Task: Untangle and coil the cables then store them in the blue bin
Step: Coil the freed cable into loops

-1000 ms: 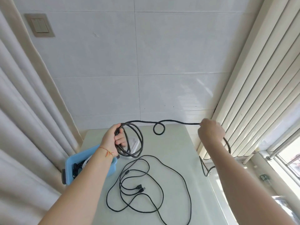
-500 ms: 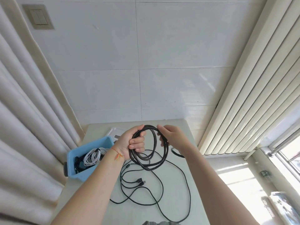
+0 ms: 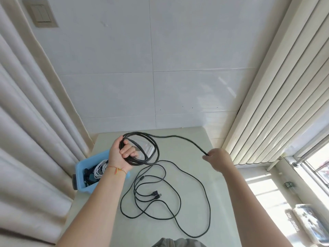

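- Left hand (image 3: pixel 121 154): raised above the far left part of the tabletop (image 3: pixel 219 202), fingers (image 3: pixel 128 151) curled tight round a bundle of black loops; a thin red-orange string sits on the wrist.
- Thick black cable (image 3: pixel 142 148): matte, round in section, wound into several roughly equal loops that hang together from the left fist. Loops overlap closely, lower arc dipping just above the tabletop surface.
- One free run of the same cable leaves the top of the coil, arcs rightward in the air and ends at the right hand (image 3: pixel 218 160); this stretch is slightly motion-blurred.
- Right hand: held out to the right near the table's edge, fingertips closed in a pinch on the cable run. Whether cable continues past the hand cannot be told.
- Thin black cable (image 3: pixel 170 198): lies loose on the tabletop in wide, irregular, crossing loops, nearer the person than the coil. Two small dark plug ends (image 3: pixel 156 194) lie side by side inside the loops.
- Blue bin (image 3: pixel 81 175): light blue plastic, at the left edge of the tabletop, partly hidden under the left forearm. Holds a white coiled cable (image 3: pixel 100 169) and some dark cables beside it.
- A pale flat object shows through the coil on the tabletop; identity unclear.
- Tabletop: pale grey-green, set against a white tiled wall, curtains on both sides.
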Available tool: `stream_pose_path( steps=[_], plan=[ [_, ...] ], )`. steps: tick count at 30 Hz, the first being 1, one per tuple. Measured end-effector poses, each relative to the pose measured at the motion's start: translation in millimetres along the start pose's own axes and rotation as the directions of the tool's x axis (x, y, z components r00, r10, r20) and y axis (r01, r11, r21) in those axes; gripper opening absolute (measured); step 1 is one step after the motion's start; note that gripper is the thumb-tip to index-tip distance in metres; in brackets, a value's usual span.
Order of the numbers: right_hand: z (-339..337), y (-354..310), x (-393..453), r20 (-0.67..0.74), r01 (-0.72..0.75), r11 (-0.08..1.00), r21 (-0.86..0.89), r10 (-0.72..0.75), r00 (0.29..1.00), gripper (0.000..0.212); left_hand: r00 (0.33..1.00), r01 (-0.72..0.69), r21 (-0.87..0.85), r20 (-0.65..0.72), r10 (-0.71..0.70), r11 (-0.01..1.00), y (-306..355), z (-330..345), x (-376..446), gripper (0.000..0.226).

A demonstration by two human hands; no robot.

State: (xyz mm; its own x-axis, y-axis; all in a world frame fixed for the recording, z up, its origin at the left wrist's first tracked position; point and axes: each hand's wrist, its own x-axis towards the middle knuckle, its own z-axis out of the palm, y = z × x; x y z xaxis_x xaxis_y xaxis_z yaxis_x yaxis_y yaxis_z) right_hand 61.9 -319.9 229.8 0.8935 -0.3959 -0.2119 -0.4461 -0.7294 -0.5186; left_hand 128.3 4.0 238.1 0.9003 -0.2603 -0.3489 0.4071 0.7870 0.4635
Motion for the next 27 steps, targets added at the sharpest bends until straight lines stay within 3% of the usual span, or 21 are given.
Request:
stream_pose_path(
  steps=[3,5,7,10,14,18,20,23,25,27],
  plan=[
    [10,-11,-4,0.028,-0.030,0.950,0.312,0.022,0.999,0.019,0.998,0.046,0.077,0.042,-0.049,0.996,-14,11,-3,0.051],
    [20,-16,-6,-0.062,-0.053,0.896,0.440,0.089,0.994,0.007,0.999,0.038,0.088,0.033,-0.041,0.995,-21,16,-4,0.050],
    [25,-14,-9,-0.161,-0.070,0.929,0.363,0.136,0.977,0.008,1.000,0.002,0.106,0.026,-0.005,0.994,-22,19,-5,0.046],
    [29,-14,-14,-0.158,-0.064,0.995,0.079,0.076,0.985,0.008,0.998,-0.064,0.236,0.015,0.062,0.970,-22,25,-8,0.040],
    [37,-30,-23,0.056,0.089,0.968,-0.235,-0.078,0.995,0.005,0.995,-0.059,0.404,0.095,0.023,0.913,-28,36,-12,0.030],
    [36,-56,-36,0.369,0.302,0.928,-0.220,-0.207,0.906,0.016,0.977,-0.078,0.536,0.211,-0.043,0.840,-30,41,-12,0.019],
    [31,-71,-47,0.499,0.377,0.921,-0.102,-0.281,0.820,0.021,0.975,-0.116,0.654,0.220,-0.041,0.748,-35,42,-15,0.016],
    [19,-91,-64,0.562,0.399,0.908,0.130,-0.399,0.725,0.025,0.974,-0.192,0.848,0.228,-0.013,0.494,-42,43,-19,0.012],
    [12,-103,-70,0.541,0.395,0.882,0.256,-0.469,0.698,0.028,0.971,-0.217,0.935,0.237,-0.039,0.279,-44,39,-19,0.014],
    [7,-111,-73,0.525,0.379,0.867,0.322,-0.497,0.691,0.029,0.969,-0.200,0.958,0.225,-0.103,0.203,-43,36,-21,0.023]
  ],
)
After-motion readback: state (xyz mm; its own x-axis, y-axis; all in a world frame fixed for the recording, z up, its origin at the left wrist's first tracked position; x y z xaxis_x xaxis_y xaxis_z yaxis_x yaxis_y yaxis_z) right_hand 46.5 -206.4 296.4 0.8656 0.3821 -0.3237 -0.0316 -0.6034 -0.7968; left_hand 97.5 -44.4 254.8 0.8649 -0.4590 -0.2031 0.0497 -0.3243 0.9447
